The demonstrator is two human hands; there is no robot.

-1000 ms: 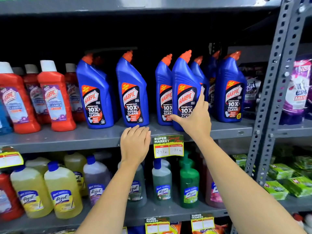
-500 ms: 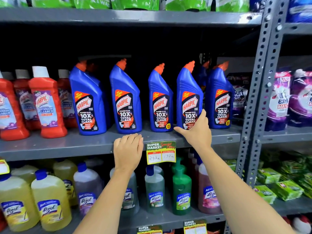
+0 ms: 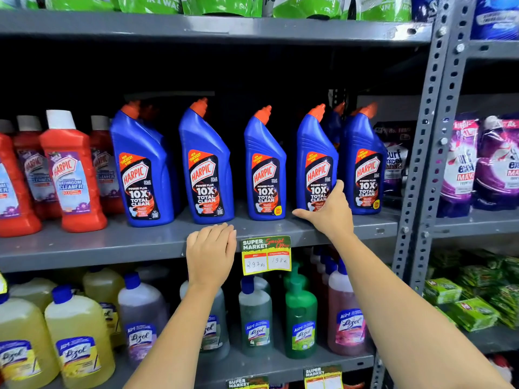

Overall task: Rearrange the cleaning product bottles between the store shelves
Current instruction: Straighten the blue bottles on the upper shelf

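Several blue Harpic bottles with orange caps stand in a row on the middle grey shelf [image 3: 84,245]. My right hand [image 3: 327,214] wraps the lower front of the fourth blue Harpic bottle [image 3: 316,153], thumb at its left base and fingers on its right side. That bottle stands upright between the third bottle [image 3: 264,169] and the fifth bottle [image 3: 363,164]. My left hand [image 3: 210,251] lies palm down on the shelf's front edge, holding nothing, just below the second bottle [image 3: 206,164].
Red Harpic bathroom cleaner bottles [image 3: 70,175] fill the shelf's left end. Lizol bottles [image 3: 75,332] line the lower shelf. A yellow price tag [image 3: 266,255] hangs between my hands. A perforated steel upright [image 3: 432,136] bounds the right, with purple detergent packs [image 3: 460,167] beyond.
The bottle under my right hand has gone from forward of the row back into line with the others. My right hand slid down to its base. My left hand stayed on the shelf edge.
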